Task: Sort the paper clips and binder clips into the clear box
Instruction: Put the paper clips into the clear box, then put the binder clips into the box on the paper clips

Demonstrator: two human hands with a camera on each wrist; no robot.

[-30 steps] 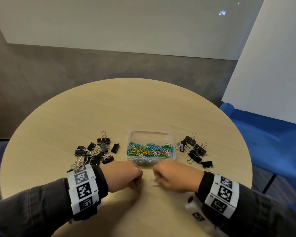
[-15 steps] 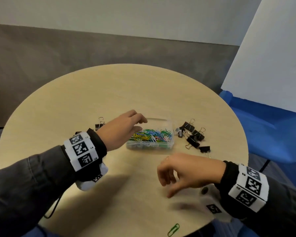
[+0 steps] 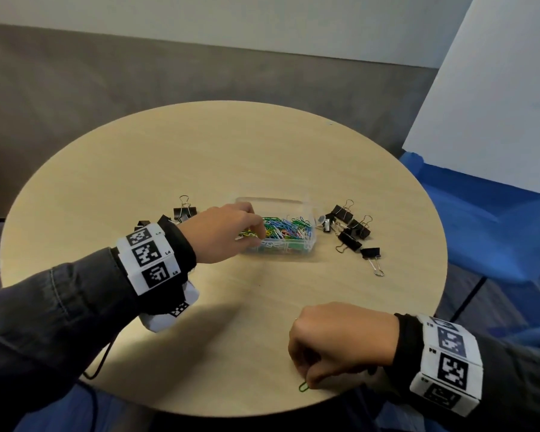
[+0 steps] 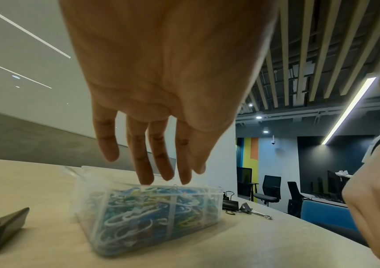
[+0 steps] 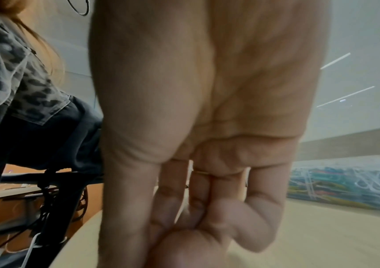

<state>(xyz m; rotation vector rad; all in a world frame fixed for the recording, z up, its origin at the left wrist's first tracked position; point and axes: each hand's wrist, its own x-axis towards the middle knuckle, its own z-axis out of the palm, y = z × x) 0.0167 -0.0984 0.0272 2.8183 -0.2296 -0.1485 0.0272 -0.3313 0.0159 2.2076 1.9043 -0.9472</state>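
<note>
A clear box [image 3: 281,249] full of coloured paper clips [image 3: 289,227] stands mid-table. My left hand [image 3: 256,236] hangs over its left end, fingers straight and pointing down, tips touching the clips [image 4: 152,192] in the box [image 4: 150,217]; it holds nothing. Black binder clips [image 3: 349,229] lie right of the box. More binder clips [image 3: 184,210] lie left of it, partly hidden by my left wrist. At the table's near edge my right hand [image 3: 306,378] is curled, thumb and forefinger pinching a green paper clip [image 3: 303,387]. In the right wrist view the fingers [image 5: 253,223] curl inward and hide the clip.
The round wooden table [image 3: 200,157] ends just under my right hand. A blue seat [image 3: 480,229] and a white board [image 3: 496,104] stand to the right. A black cable [image 3: 102,360] hangs off the near left edge. One binder clip [image 4: 3,228] lies left of the box.
Both hands left their spot just in front of the box. The left one rose over the box and lowered its fingers onto the clips. The right one drew back and closed on the green clip.
</note>
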